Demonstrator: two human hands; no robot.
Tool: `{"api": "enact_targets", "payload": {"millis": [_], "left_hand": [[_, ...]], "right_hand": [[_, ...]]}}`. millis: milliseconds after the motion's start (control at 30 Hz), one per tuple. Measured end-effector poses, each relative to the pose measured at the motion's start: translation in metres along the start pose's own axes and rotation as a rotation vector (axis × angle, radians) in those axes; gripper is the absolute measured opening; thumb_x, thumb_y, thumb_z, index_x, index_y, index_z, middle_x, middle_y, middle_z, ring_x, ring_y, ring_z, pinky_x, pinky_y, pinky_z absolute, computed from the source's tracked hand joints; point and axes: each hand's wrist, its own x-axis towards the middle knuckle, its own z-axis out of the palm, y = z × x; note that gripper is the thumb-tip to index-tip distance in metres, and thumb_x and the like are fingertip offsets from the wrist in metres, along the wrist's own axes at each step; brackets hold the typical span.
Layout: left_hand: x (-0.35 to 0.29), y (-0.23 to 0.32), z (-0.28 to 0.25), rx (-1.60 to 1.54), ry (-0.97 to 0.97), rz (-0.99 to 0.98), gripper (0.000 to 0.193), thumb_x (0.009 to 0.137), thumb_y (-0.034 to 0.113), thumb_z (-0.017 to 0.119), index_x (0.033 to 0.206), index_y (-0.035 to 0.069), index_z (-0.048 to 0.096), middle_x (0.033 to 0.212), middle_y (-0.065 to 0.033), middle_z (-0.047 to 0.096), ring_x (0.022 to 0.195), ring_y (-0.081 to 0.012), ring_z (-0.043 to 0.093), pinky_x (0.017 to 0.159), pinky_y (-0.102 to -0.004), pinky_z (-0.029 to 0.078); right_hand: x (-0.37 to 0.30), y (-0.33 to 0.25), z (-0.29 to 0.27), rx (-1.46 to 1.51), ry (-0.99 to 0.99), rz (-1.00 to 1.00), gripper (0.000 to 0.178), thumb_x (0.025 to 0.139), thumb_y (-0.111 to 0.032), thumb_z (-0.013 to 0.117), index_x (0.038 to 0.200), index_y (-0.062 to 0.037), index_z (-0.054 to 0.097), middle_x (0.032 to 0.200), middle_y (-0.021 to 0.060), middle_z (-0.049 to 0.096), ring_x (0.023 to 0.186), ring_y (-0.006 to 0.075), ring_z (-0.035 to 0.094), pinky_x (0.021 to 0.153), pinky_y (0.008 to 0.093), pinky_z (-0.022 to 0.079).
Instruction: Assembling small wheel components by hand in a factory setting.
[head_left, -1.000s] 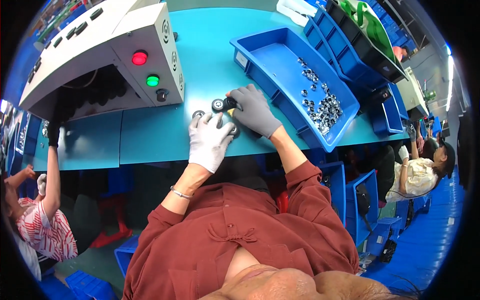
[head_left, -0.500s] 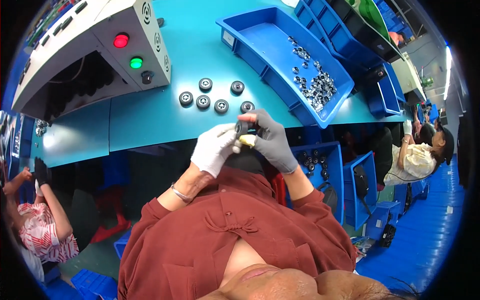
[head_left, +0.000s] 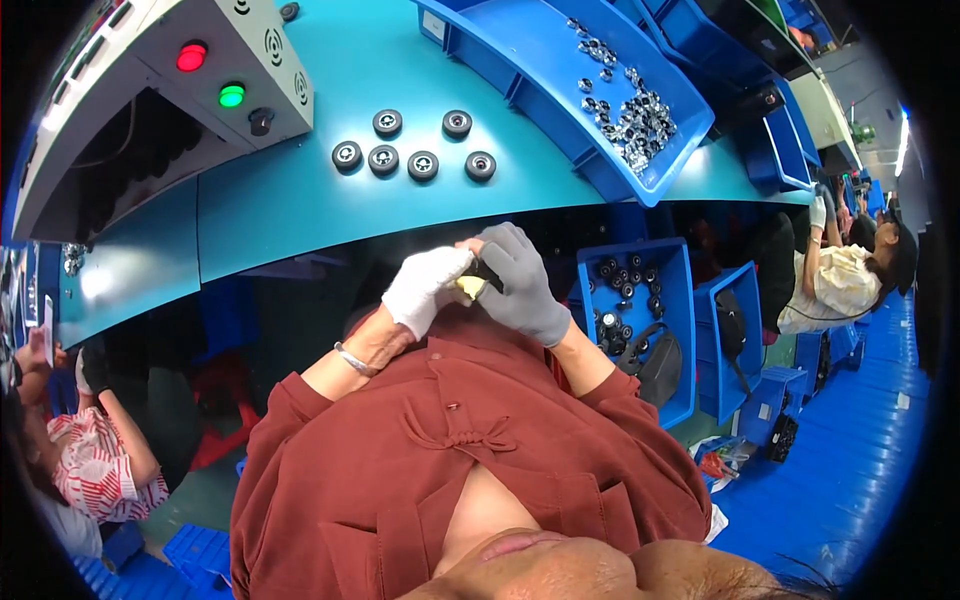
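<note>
My left hand [head_left: 424, 288], in a white glove, and my right hand [head_left: 524, 284], in a grey glove, meet in front of my chest, off the table's near edge. Both are closed, fingertips together, around a small black wheel [head_left: 483, 270]. The fingers cover most of it, so which hand bears it is hard to see. A pale yellow covering [head_left: 470, 288] shows at my right thumb. Beyond my hands, several black wheels with silver hubs [head_left: 423, 165] lie on the teal table [head_left: 300, 215].
A blue tray [head_left: 560, 130] of shiny silver hubs [head_left: 640, 125] stands at the far right. At the left is a white machine [head_left: 210, 120] with red and green lights. Lower right, a blue bin [head_left: 660, 395] holds wheels and a dark pouch. Co-workers sit on both sides.
My hands have drawn back from the table edge toward my body, and the wheel between them is now mostly covered. The whole view has shifted, with table things higher in the picture.
</note>
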Motion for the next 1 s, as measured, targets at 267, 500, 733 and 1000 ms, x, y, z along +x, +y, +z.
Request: {"api": "enact_targets", "payload": {"millis": [267, 500, 733, 1000], "left_hand": [[0.004, -0.012, -0.01, -0.213, -0.054, -0.042, 0.018, 0.096, 0.023, 0.069, 0.095, 0.005, 0.068, 0.092, -0.0052, 0.066, 0.079, -0.0171, 0.062, 0.067, -0.0311, 0.048], [0.01, -0.024, -0.024, -0.272, -0.093, -0.107, 0.019, 0.095, 0.021, 0.069, 0.103, 0.004, 0.068, 0.097, -0.0068, 0.067, 0.086, -0.0189, 0.062, 0.074, -0.034, 0.049], [0.01, -0.026, -0.013, -0.325, -0.129, -0.133, 0.025, 0.095, 0.022, 0.068, 0.11, 0.001, 0.068, 0.102, -0.0091, 0.068, 0.094, -0.0212, 0.064, 0.081, -0.035, 0.05], [0.015, -0.034, -0.031, -0.322, -0.13, -0.18, 0.034, 0.099, 0.03, 0.065, 0.124, 0.006, 0.063, 0.115, -0.0052, 0.065, 0.104, -0.0209, 0.062, 0.095, -0.0387, 0.048]], "right_hand": [[-0.005, 0.0, 0.009, 0.014, 0.061, 0.048, 0.033, 0.075, -0.019, 0.076, 0.101, -0.0017, 0.066, 0.096, 0.0115, 0.063, 0.085, 0.0301, 0.058, 0.078, 0.0398, 0.046], [-0.009, 0.005, 0.012, -0.124, 0.029, 0.024, 0.031, 0.072, -0.01, 0.074, 0.1, -0.0011, 0.065, 0.095, 0.0116, 0.062, 0.086, 0.0303, 0.058, 0.076, 0.0381, 0.047], [-0.015, 0.013, 0.012, -0.062, 0.046, 0.06, 0.033, 0.067, -0.006, 0.068, 0.099, -0.0011, 0.065, 0.09, 0.0118, 0.06, 0.083, 0.0308, 0.057, 0.074, 0.0387, 0.046], [-0.013, 0.0, 0.025, 0.073, 0.173, 0.203, 0.032, 0.067, -0.007, 0.071, 0.098, -0.003, 0.065, 0.093, 0.0109, 0.06, 0.084, 0.0305, 0.058, 0.077, 0.0394, 0.045]]}}
